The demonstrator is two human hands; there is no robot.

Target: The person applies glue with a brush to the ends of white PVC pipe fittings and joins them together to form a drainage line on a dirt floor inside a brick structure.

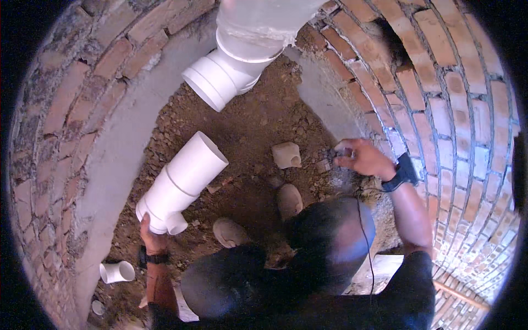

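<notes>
We have the white branched pipe [184, 173] on the left side of our view, over the brown soil [242, 126], slanting with its wide open end up and to the right and its short side branch low down, pointing toward our feet. Our left hand [154, 234] grips it by the lower end, the thumb laid against the plastic near that branch (the other fingers are mostly hidden from us). Our right hand [366, 158] is well apart from the pipe, low by the right wall, with thumb and fingers curled near each other; blur keeps us from telling whether anything is between them. Just left of it we see small rubble [323, 165], then a pale block [286, 155] with a rounded hollow at one corner. Our two shoes [290, 202] stand on the soil between the hands, below our bent knees [352, 231]. Beyond the held pipe, a white pipe fitting [214, 82] juts down from a larger pale pipe [256, 25] at the top, its ringed mouth facing lower left. A small white fitting [117, 271] lies near our left forearm, and brick walls [440, 110] curve around us on both sides.
</notes>
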